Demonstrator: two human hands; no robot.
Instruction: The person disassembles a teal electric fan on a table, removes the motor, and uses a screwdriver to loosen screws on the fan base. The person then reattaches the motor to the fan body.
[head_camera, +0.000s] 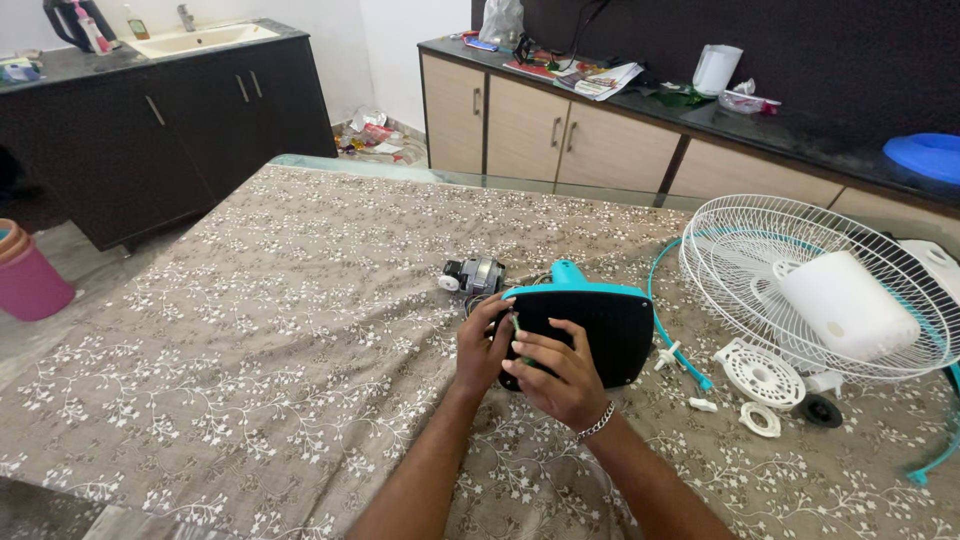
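teal-rimmed fan base (590, 325) against both hands

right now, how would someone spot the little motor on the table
Start at the table with the brown flowered cloth and find the two hands on the black and teal panel. Just past the panel's far left corner lies the motor, apart from the white fan cage. It is the only small grey metal block there.
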